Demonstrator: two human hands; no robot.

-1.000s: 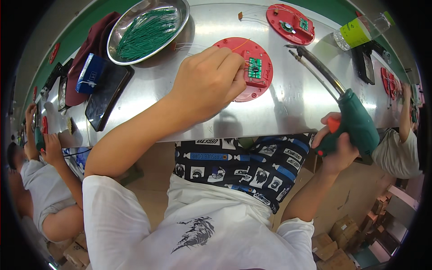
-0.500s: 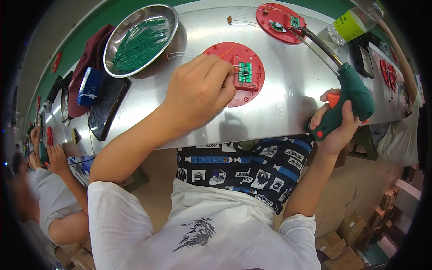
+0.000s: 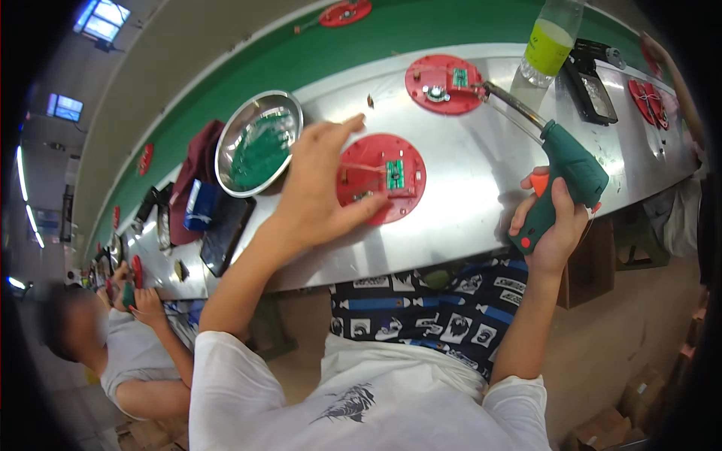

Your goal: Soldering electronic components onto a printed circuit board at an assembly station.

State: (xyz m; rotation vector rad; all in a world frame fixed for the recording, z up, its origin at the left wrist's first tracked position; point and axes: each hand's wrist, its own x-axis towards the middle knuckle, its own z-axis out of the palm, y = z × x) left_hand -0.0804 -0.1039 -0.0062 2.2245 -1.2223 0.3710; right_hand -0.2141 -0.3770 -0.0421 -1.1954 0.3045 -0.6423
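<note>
My left hand (image 3: 312, 188) is spread open over the left side of a red round plastic plate (image 3: 410, 201), its thumb across the lower edge. A small green circuit board (image 3: 395, 174) with thin wires sits on that plate. In my right hand (image 3: 560, 233) is a dark green soldering gun (image 3: 577, 164) with an orange trigger, gripped by its handle. Its long metal tip points up and left, reaching the edge of a second red plate (image 3: 447, 107) farther back. That plate also carries a green board and a round metal part.
Left of my hand stands a steel bowl (image 3: 300, 113) of green wires (image 3: 259, 154). Beside it lie a blue box (image 3: 200, 204), a dark phone-like slab (image 3: 226, 237) and a maroon cloth (image 3: 184, 214). A bottle (image 3: 547, 49) stands at back right. A co-worker (image 3: 143, 353) sits at left.
My left hand has let go at the circuit board, opened and drawn left. The view has tilted up, showing more of the green belt. My right hand still holds the soldering gun.
</note>
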